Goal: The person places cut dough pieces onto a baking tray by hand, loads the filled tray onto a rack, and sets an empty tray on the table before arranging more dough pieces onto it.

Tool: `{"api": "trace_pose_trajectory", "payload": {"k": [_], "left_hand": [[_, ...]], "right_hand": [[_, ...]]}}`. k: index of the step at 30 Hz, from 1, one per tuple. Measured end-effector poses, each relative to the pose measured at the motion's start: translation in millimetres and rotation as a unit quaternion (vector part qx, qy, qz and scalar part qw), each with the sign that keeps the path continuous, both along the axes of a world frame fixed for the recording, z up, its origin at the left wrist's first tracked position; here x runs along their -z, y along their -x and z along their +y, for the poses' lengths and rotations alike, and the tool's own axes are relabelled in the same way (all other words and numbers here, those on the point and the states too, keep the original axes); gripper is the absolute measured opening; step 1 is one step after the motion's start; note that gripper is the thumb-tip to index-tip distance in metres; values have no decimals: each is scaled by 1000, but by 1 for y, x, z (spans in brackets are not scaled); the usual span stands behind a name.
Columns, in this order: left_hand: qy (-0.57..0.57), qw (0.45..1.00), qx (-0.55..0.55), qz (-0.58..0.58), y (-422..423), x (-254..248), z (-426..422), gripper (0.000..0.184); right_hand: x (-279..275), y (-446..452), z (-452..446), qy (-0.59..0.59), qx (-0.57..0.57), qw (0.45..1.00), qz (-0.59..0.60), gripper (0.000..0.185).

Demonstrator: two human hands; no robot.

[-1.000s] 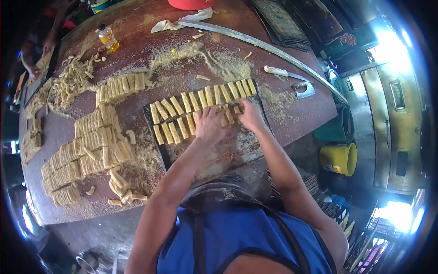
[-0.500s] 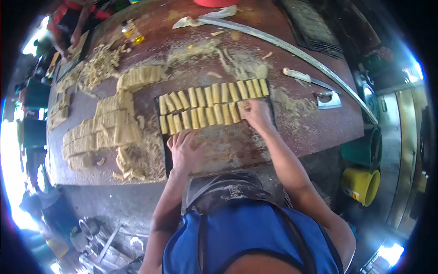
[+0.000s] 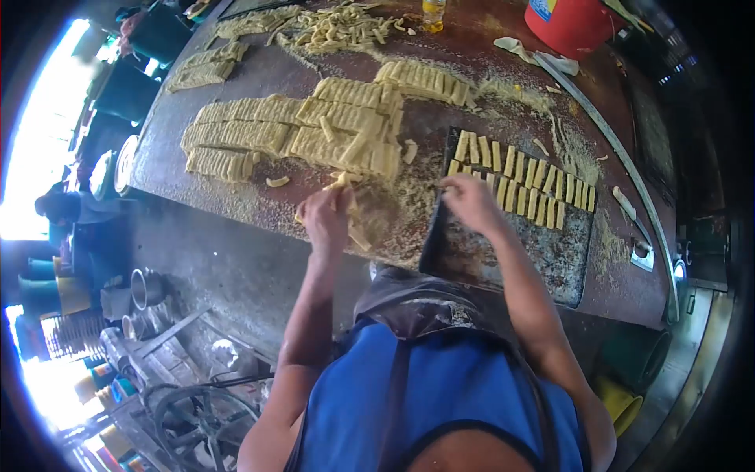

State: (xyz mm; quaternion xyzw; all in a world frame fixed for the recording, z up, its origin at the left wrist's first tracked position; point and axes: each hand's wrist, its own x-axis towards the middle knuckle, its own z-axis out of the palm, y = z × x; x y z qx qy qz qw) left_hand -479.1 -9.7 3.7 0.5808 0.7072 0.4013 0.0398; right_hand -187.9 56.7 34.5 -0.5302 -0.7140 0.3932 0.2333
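My left hand (image 3: 325, 214) is closed on dough strips at the loose pile by the table's near edge. Over the left side of the dark baking tray (image 3: 503, 259), my right hand (image 3: 470, 200) has its fingers bent together; whether anything is between them is hidden. Two rows of pale dough sticks (image 3: 528, 169) lie on the tray's far part, and its near part shows bare, worn metal. Stacked blocks of cut dough strips (image 3: 244, 130) lie on the table left of the tray, beyond my left hand.
A long metal strip (image 3: 605, 118) curves along the table's right side, near a scraper (image 3: 642, 256) and a knife (image 3: 625, 204). At the back stand a red bucket (image 3: 570, 27) and an oil bottle (image 3: 433, 14). A wheeled machine (image 3: 204, 421) is at lower left.
The view has swung left. My left hand has gone from the tray to the loose dough strips. My right hand has moved from the tray's right end to its left side.
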Motion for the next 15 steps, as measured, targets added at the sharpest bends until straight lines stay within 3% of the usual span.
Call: {"api": "trace_pose_trajectory", "payload": {"k": [1, 3, 4, 5, 6, 8, 10, 12, 13, 14, 15], "left_hand": [[-13, 998, -44, 31, 17, 1, 6, 25], [-23, 994, -88, 53, 45, 8, 7, 32], [118, 991, -36, -45, 61, 14, 9, 39], [257, 956, 21, -140, 71, 18, 10, 46], [288, 941, 75, -159, 68, 0, 8, 47], [233, 968, 74, -57, 69, 22, 5, 47], [224, 969, 66, -81, 68, 24, 4, 46], [216, 969, 53, -104, 66, 20, 0, 45], [234, 962, 47, -133, 65, 14, 1, 43], [252, 953, 40, -161, 66, 10, 1, 42], [252, 953, 42, -160, 67, 13, 0, 42]], "right_hand": [[29, 32, 9, -174, -36, 984, -7, 24], [45, 89, 11, -151, -71, 986, -22, 24], [33, 119, 13, 39, -62, 997, -27, 26], [26, 146, 15, 91, -51, 992, -77, 30], [22, 171, 18, 141, -37, 981, -125, 35], [33, 208, 25, 119, -75, 950, -277, 44], [39, 220, 18, 103, -58, 954, -275, 46], [57, 224, 13, -76, -15, 974, -213, 49], [51, 220, 17, 18, -38, 980, -195, 48], [46, 216, 21, 16, -37, 980, -196, 48], [44, 209, 22, 96, -39, 989, -104, 46]]}}
